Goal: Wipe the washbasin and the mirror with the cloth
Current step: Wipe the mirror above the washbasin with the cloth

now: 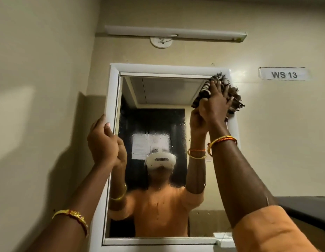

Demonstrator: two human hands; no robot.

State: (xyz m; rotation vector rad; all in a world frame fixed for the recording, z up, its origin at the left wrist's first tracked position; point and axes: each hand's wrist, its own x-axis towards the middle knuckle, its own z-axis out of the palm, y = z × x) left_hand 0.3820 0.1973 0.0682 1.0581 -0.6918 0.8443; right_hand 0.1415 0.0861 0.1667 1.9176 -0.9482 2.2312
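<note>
A beige bathroom wall (48,88) rises in front of me, with a tube light (176,33) overhead and a label reading WS 13 (284,74) off to the right. The white-framed mirror (158,99) hangs on it, its glass beaded with water drops. My left hand (103,140) grips the frame's left edge, thumb on the front, steadying it. My right hand (216,104) clutches the cloth (210,88), a dark, frayed bundle, and presses it against the glass at the mirror's top right corner. So I judge the mirror step is in hand, starting at the top. The next move calls for sweeping the cloth across and down the wet glass with even pressure while my left hand holds the frame firm. The washbasin is out of view below, so I cannot tell its state. No containers show here.
</note>
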